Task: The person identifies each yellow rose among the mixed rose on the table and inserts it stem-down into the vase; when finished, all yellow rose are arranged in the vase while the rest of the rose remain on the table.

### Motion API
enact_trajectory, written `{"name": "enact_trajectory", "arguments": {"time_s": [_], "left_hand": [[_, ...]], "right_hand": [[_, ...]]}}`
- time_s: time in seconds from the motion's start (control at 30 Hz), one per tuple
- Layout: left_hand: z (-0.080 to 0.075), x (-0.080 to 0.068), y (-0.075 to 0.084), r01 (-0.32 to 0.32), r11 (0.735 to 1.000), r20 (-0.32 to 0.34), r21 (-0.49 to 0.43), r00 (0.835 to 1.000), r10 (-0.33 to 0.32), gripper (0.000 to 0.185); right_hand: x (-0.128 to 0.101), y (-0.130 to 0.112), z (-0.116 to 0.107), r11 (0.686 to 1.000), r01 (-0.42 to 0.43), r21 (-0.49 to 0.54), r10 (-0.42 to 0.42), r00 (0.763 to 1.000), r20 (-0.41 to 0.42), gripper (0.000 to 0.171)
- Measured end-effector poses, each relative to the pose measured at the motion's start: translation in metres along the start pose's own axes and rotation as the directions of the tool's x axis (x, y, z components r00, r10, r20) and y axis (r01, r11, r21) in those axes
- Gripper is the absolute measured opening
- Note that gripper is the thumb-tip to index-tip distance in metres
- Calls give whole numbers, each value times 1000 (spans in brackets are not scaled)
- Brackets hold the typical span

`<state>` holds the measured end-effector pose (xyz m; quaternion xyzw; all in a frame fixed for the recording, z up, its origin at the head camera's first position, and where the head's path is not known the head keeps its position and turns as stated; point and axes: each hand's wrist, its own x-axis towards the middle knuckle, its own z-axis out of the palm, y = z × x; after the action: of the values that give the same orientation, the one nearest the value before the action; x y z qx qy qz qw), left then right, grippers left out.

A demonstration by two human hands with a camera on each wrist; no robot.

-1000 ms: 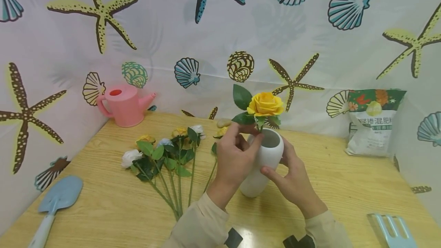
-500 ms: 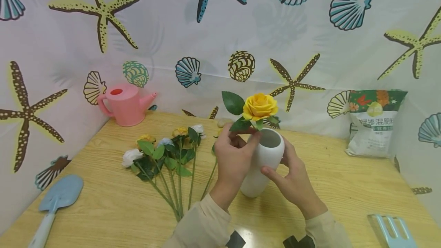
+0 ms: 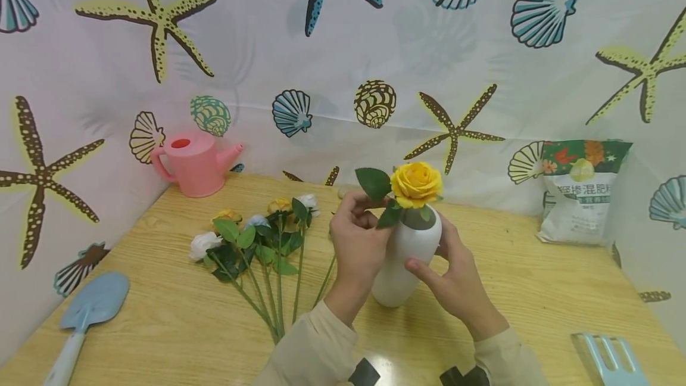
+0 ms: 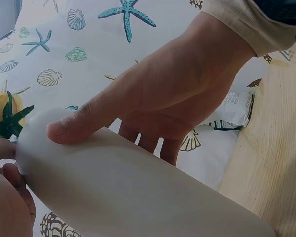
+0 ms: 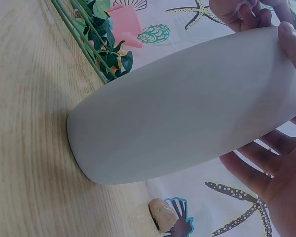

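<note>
A yellow rose (image 3: 416, 184) with dark green leaves stands over the mouth of a white vase (image 3: 408, 255), its stem reaching into the opening. My left hand (image 3: 360, 249) is beside the rim, fingers curled around the stem just below the bloom; a leaf covers the thumb tip. My right hand (image 3: 455, 282) grips the vase from the right, thumb on the front and fingers behind. In the right wrist view the vase (image 5: 177, 111) has its base on the table. The left wrist view shows the right thumb pressing near the vase's shoulder, with the rose (image 4: 2, 109) at the left edge.
Several loose artificial flowers (image 3: 257, 249) lie left of the vase. A pink watering can (image 3: 195, 165) stands at the back left, a blue trowel (image 3: 93, 302) at the left. To the right are a fertilizer bag (image 3: 581, 192) and a blue hand fork (image 3: 613, 356). A pebble (image 5: 163, 215) lies behind.
The rose first shifted slightly left, then came down and right, its bloom now close above the vase's rim. The left hand moved a little with it; the right hand kept its hold.
</note>
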<state>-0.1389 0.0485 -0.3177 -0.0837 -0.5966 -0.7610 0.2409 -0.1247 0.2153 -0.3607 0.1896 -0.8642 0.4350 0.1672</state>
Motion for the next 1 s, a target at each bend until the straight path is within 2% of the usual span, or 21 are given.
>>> {"name": "enact_trajectory", "arguments": {"time_s": [0.13,0.27,0.43,0.6,0.73,0.8,0.83,0.87,0.9,1.0], "left_hand": [[-2,1,0,16,1000,28,4,999,-16,26],[-7,5,-2,30,999,90,13,995,-31,26],[-22,17,-7,84,996,156,41,984,-89,21],[-43,32,-16,159,983,120,94,978,-170,20],[-57,40,-22,234,953,82,192,964,-254,20],[-62,42,-25,260,921,91,291,951,-297,21],[-65,42,-28,262,891,101,372,942,-319,22],[-68,41,-31,254,847,116,468,932,-344,24],[-70,40,-34,232,791,134,566,921,-366,27],[-78,35,-47,128,588,178,799,884,-433,35]], "right_hand": [[0,-1,0,1000,9,6,-9,1000,3,79],[1,0,1,998,55,9,-55,998,-5,81],[1,0,0,998,68,-11,-68,998,-9,83],[1,0,0,998,62,-21,-62,998,-9,81],[1,-1,1,998,61,-16,-61,998,-5,80],[1,0,1,998,62,-15,-62,998,-3,80],[1,0,1,998,60,-15,-60,998,-3,80],[1,0,1,998,59,-16,-59,998,-4,80],[1,0,1,998,57,-19,-57,998,-4,81],[1,1,1,998,51,-23,-51,999,-5,81]]}}
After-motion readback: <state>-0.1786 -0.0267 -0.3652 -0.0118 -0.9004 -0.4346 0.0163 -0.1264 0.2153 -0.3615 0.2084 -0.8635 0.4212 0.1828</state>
